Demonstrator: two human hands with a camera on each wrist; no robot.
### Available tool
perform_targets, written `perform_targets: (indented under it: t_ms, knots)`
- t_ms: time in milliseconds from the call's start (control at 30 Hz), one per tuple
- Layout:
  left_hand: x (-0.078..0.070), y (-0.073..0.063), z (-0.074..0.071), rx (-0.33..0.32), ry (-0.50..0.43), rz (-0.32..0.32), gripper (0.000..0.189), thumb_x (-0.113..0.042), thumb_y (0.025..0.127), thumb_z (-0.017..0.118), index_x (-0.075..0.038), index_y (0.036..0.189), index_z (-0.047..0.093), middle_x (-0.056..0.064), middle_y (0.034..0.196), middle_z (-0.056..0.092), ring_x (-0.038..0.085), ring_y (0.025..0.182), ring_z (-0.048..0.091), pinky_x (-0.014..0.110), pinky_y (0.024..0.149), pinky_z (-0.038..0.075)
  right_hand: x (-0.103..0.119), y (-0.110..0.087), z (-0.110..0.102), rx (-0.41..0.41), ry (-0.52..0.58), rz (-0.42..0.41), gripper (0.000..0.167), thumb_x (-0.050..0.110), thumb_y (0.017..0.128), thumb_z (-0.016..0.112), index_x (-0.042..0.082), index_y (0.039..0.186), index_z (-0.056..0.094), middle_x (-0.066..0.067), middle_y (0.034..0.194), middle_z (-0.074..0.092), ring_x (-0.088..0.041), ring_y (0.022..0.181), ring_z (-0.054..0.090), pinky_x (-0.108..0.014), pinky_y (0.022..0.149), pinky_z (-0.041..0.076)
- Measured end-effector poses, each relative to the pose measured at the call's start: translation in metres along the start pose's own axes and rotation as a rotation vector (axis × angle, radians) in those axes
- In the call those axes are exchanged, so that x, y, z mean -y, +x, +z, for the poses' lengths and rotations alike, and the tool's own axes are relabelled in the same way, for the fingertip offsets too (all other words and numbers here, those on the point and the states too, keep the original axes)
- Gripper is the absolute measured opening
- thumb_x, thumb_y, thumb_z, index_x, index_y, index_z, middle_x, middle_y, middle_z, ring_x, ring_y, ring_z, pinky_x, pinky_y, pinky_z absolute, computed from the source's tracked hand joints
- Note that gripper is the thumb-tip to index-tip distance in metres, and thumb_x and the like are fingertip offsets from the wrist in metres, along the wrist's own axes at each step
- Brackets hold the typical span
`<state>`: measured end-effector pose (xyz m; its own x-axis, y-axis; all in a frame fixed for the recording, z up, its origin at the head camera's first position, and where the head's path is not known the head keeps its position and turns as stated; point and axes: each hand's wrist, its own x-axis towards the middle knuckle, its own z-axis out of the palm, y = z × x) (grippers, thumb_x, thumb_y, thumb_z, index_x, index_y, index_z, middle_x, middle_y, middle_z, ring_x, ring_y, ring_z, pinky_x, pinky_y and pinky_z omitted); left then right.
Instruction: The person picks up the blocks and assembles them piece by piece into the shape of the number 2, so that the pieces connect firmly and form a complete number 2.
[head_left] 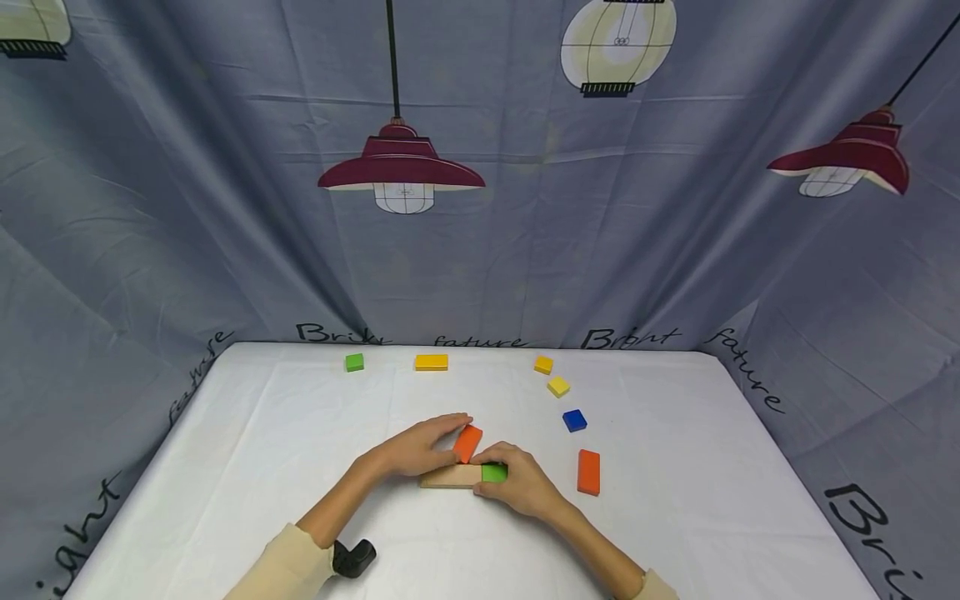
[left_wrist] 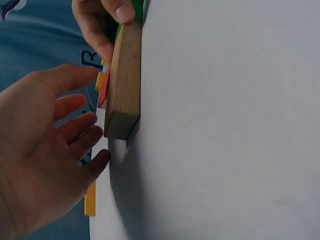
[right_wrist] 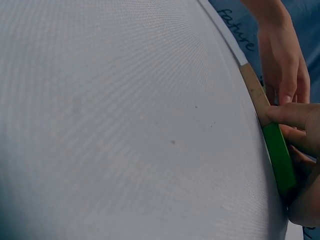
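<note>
A plain wooden block [head_left: 452,476] and a green block [head_left: 494,472] lie end to end in a row on the table. My right hand [head_left: 521,483] pinches them near their seam, thumb on the near side and fingers behind. An orange block [head_left: 467,443] sits at an angle just behind the row. Around it my left hand [head_left: 420,446] is spread, thumb near its lower end and fingertips by its top. In the left wrist view the left hand [left_wrist: 45,145] has loosely bent, parted fingers beside the wooden block [left_wrist: 125,80], which mostly hides the orange one.
Off to the right lie another orange block [head_left: 588,472] and a blue block [head_left: 574,420]. Two small yellow blocks [head_left: 558,386] are farther back. Along the far edge sit a long yellow block [head_left: 431,362] and a small green cube [head_left: 354,362]. A grey printed curtain [head_left: 480,250] stands behind the white table [head_left: 225,467].
</note>
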<state>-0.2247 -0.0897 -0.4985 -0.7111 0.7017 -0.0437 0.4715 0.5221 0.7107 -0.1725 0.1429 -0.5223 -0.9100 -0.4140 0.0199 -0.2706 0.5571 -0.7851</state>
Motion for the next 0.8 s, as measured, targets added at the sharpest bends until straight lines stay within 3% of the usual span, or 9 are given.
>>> perform_targets:
  t_ms: [367, 600, 800]
  knots:
    - [-0.021, -0.022, 0.010, -0.028, 0.252, 0.055, 0.059, -0.021, 0.101, 0.057, -0.006, 0.155, 0.036, 0.012, 0.162, 0.027, 0.032, 0.148, 0.022, 0.051, 0.116, 0.024, 0.000, 0.000, 0.000, -0.007, -0.004, -0.006, 0.030, 0.017, 0.083, 0.083, 0.014, 0.111, 0.074, 0.007, 0.107, 0.064, -0.015, 0.097, 0.056, -0.029, 0.085, 0.047]
    - [-0.026, -0.034, 0.019, -0.034, 0.481, 0.083, 0.058, -0.031, 0.104, 0.053, -0.011, 0.156, 0.036, 0.007, 0.162, 0.028, 0.030, 0.148, 0.023, 0.051, 0.116, 0.025, -0.001, 0.000, 0.001, -0.010, -0.013, -0.003, 0.033, 0.018, 0.082, 0.083, 0.012, 0.113, 0.073, 0.006, 0.111, 0.065, -0.015, 0.101, 0.056, -0.032, 0.089, 0.047]
    - [-0.026, -0.041, 0.029, -0.022, 0.582, 0.082, 0.056, -0.034, 0.106, 0.047, -0.012, 0.156, 0.035, 0.004, 0.163, 0.026, 0.026, 0.149, 0.022, 0.051, 0.116, 0.025, -0.001, -0.001, 0.001, -0.012, 0.002, -0.017, 0.032, 0.018, 0.083, 0.083, 0.009, 0.112, 0.073, 0.004, 0.109, 0.065, -0.016, 0.096, 0.057, -0.030, 0.084, 0.047]
